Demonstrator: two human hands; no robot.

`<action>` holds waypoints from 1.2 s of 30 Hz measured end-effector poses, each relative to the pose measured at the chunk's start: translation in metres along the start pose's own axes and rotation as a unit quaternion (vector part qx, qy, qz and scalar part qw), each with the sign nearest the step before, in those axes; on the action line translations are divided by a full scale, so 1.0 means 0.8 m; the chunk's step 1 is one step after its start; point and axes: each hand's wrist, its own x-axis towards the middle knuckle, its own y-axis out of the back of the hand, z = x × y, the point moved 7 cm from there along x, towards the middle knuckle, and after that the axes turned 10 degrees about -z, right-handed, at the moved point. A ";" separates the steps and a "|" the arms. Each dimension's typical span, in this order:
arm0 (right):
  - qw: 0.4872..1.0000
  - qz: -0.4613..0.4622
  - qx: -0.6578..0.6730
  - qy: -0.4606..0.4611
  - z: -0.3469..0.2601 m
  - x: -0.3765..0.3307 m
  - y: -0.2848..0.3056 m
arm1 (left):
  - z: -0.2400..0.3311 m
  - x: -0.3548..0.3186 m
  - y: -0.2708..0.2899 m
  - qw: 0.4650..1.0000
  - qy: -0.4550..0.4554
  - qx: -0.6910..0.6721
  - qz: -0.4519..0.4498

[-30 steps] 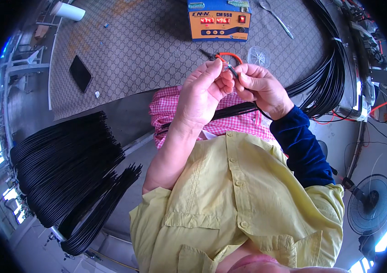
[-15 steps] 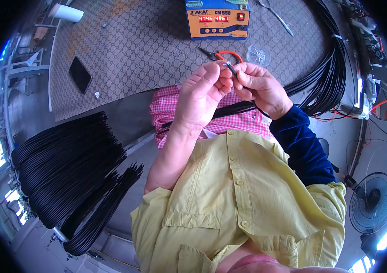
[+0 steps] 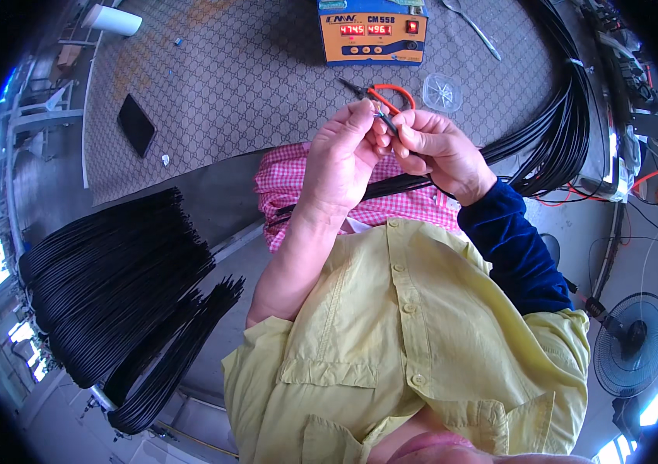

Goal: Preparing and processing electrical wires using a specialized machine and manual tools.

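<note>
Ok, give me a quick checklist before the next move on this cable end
1. Cable end pinched between both hands: ok. Left hand and right hand meet on the black cable.
2. Thin wires at the tip exposed: ok, though their condition cannot be told.
3. Red-handled cutters within reach: ok, lying on the mat beyond the hands.
4. Orange station powered: ok, display lit.
5. Cable running back to the bundle free of snags: cannot tell.

A patterned mat (image 3: 236, 85) covers the bench; fan (image 3: 632, 344) on grey floor.
</note>
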 end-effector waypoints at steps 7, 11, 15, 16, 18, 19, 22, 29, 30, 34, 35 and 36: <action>0.999 0.042 -0.006 0.030 -0.001 0.001 0.008 | -0.001 -0.010 0.006 0.997 0.011 -0.023 0.067; 0.998 0.040 -0.016 0.040 -0.001 0.002 0.012 | 0.002 -0.018 0.008 0.997 0.004 -0.007 0.078; 0.997 0.052 -0.038 0.042 -0.002 0.001 0.011 | 0.010 -0.022 0.006 0.994 -0.011 0.041 0.101; 0.997 0.051 -0.040 0.042 -0.002 0.001 0.010 | 0.012 -0.023 0.005 0.992 -0.015 0.061 0.108; 0.997 0.050 -0.045 0.045 -0.003 0.000 0.009 | 0.016 -0.024 0.004 0.987 -0.022 0.101 0.122; 0.997 0.049 -0.048 0.046 -0.004 0.000 0.009 | 0.017 -0.024 0.003 0.985 -0.025 0.112 0.126; 0.996 0.052 -0.057 0.048 -0.005 -0.001 0.008 | 0.020 -0.025 0.002 0.980 -0.037 0.140 0.134; 0.995 0.042 -0.073 0.058 -0.005 -0.001 0.007 | 0.026 -0.024 0.003 0.974 -0.066 0.170 0.133; 0.994 0.047 -0.075 0.059 -0.006 -0.001 0.007 | 0.026 -0.024 0.003 0.973 -0.069 0.170 0.137; 0.992 0.060 -0.083 0.073 -0.008 -0.002 0.007 | 0.026 -0.025 0.005 0.970 -0.067 0.182 0.147; 0.991 0.061 -0.084 0.078 -0.009 -0.002 0.008 | 0.026 -0.024 0.004 0.971 -0.066 0.178 0.148; 0.990 0.072 -0.089 0.086 -0.010 -0.002 0.009 | 0.025 -0.024 0.004 0.971 -0.065 0.175 0.149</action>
